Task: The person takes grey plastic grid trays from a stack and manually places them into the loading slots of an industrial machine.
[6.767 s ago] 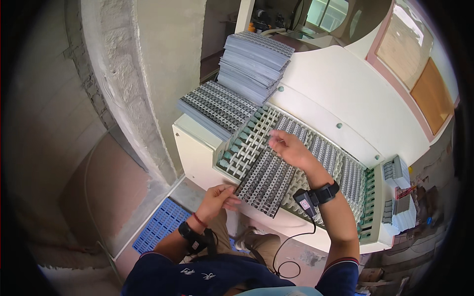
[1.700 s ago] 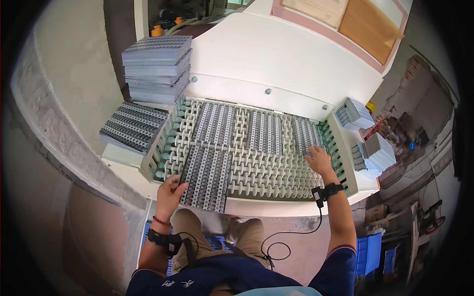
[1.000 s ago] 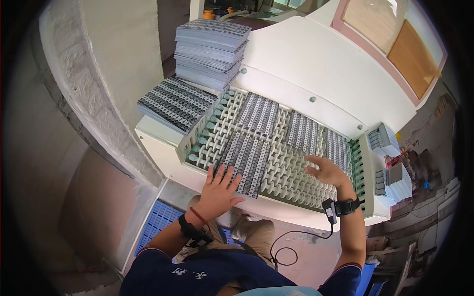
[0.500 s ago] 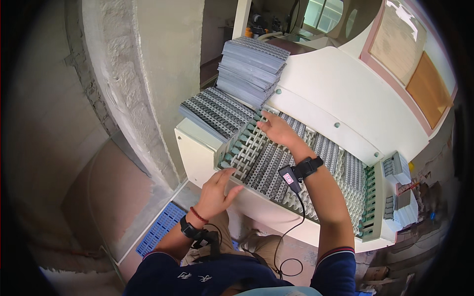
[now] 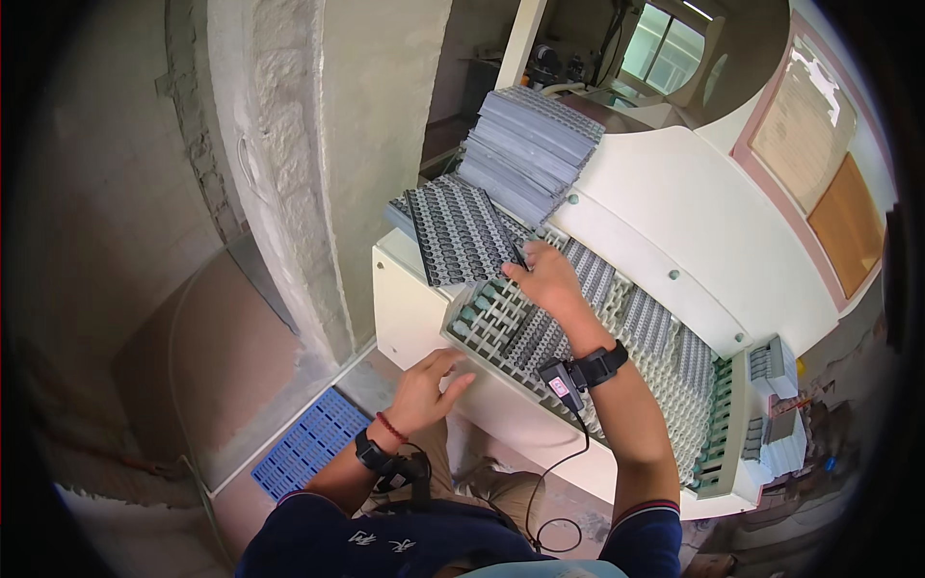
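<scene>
A thin grey sheet [image 5: 457,236] patterned with dark and light rows is raised and tilted at the left end of the white machine. My right hand [image 5: 547,279] pinches its right edge between thumb and fingers. Below it, part of a short stack of similar sheets [image 5: 397,218] shows. My left hand [image 5: 424,393] hovers just outside the machine's front edge, fingers apart and holding nothing. Under my right hand and forearm runs a bed of white rollers [image 5: 496,318], with more patterned sheets [image 5: 549,337] lying on it.
A taller stack of grey sheets [image 5: 530,154] stands behind. The white machine cover [image 5: 665,202] rises at the far side. Light-blue blocks [image 5: 779,438] sit at the right end. A rough wall pillar [image 5: 318,173] is on the left, and a blue plastic grate [image 5: 313,443] lies on the floor.
My right hand has taken hold of a patterned sheet and lifted it off the short stack, tilting it. My left hand stays open in front of the machine. The whole view has shifted slightly.
</scene>
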The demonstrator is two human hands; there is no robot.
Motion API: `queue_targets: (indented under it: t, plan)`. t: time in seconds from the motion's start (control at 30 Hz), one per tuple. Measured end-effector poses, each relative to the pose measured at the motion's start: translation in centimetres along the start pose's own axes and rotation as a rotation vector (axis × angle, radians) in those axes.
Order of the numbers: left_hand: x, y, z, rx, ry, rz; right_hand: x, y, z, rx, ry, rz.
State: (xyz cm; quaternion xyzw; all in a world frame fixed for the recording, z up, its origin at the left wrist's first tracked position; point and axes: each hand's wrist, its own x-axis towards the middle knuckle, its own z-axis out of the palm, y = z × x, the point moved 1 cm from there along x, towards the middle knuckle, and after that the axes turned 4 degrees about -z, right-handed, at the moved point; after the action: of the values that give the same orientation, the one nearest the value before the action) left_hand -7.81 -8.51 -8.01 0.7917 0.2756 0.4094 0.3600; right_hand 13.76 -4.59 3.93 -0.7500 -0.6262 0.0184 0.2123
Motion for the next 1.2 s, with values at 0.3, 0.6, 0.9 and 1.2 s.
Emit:
queue_targets:
  t: [0.3,0.6,0.9,1.2]
  plan:
    - [0.3,-1.2,1.0,-0.59,-0.066,-0.25,-0.9,3.0,1.7,1.212,-0.164,0.566]
    - [2.9,2.1,0.7,-1.545,-0.18,-0.388,-13.9,4.0,0.4,1.286,0.08,0.551]
    - [1.3,2.4,5.6,-1.253,-0.295,-0.537,-23.3,6.9,1.0,0.954,0.23,0.571]
    - [0.7,1.3,5.9,-1.157,-0.33,-0.683,-26.4,13.8,-1.7,1.297,0.591,0.738]
